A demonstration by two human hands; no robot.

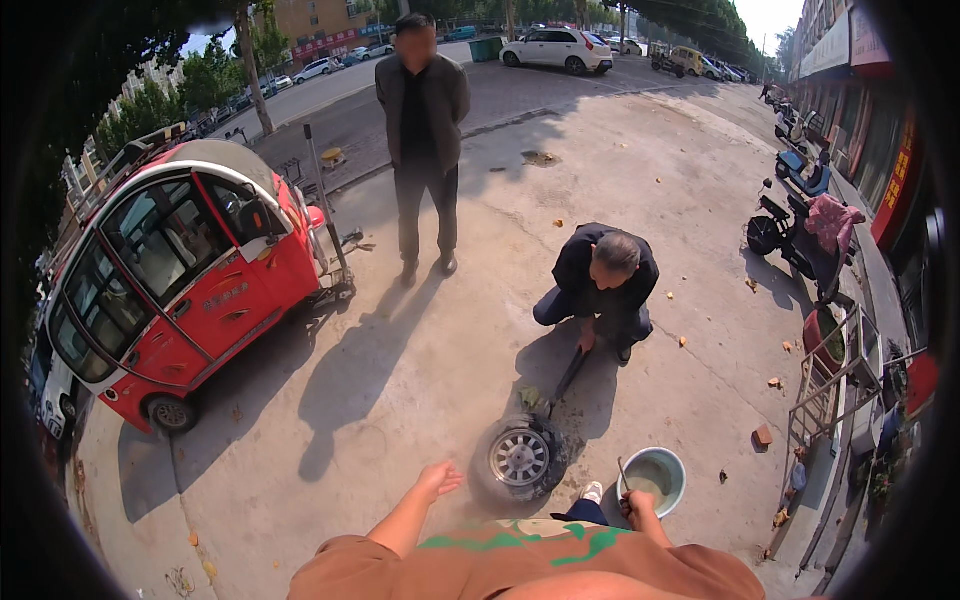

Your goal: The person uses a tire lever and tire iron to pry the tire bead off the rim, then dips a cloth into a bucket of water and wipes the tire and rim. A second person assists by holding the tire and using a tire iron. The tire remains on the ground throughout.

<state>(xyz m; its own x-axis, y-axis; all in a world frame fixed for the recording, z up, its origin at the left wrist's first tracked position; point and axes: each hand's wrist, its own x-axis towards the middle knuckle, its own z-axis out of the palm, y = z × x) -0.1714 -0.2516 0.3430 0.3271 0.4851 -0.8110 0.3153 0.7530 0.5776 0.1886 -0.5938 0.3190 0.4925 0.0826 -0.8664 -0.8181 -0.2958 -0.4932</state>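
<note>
My left hand (440, 480) is stretched out, fingers extended and holding nothing, left of a wheel. The wheel (520, 457), a dark tire on a silvery spoked rim, lies flat on the ground ahead of me. My right hand (640, 507) is closed at the near-left rim of a pale bucket (676, 477), on a thin curved piece that looks like its handle. Cloudy liquid shows inside the bucket. A crouching person (608, 280) in dark clothes holds a long dark bar (568, 376) whose lower end meets the wheel's far edge.
Another person (425, 130) stands farther back, hands behind. A red enclosed three-wheeler (190, 290) is parked at the left. Parked scooters (800, 225), a metal frame (835, 370) and a brick (763, 436) are on the right. A white car (556, 48) stands far off.
</note>
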